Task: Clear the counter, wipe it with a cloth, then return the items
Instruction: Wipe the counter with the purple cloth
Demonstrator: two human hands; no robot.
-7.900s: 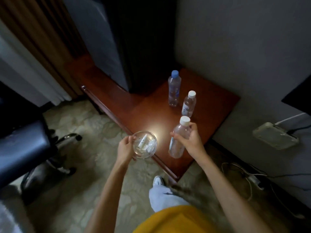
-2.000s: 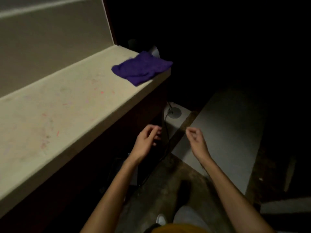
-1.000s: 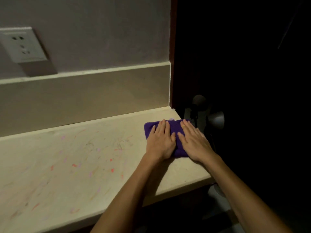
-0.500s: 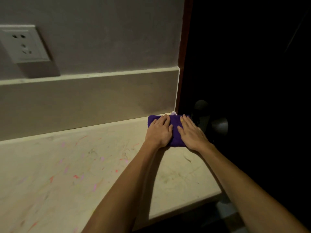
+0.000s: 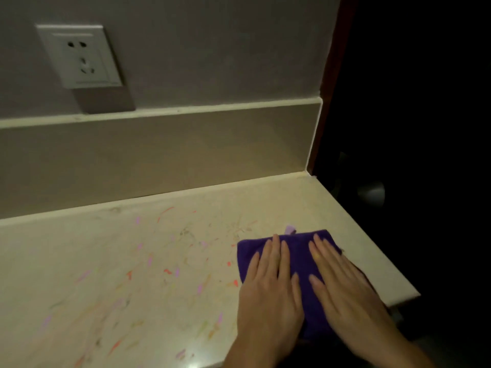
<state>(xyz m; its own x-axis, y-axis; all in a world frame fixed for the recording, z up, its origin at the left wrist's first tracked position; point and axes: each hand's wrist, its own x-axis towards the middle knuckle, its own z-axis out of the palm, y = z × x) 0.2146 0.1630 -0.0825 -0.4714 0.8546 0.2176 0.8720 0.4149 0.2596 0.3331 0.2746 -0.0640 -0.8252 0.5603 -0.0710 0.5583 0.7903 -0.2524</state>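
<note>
The scene is dim overall, with warm, low-level light falling from above onto the counter (image 5: 132, 261) and wall. The right side drops into near-total black; only a faint grey sheen shows on a rounded object (image 5: 372, 193) there. A small bright glare spot sits at the counter's bottom edge. The socket plate (image 5: 79, 55) casts a soft shadow downward. Straight lines bow slightly toward the edges. Fingertips appear mildly motion-blurred; detail is soft and grainy.
</note>
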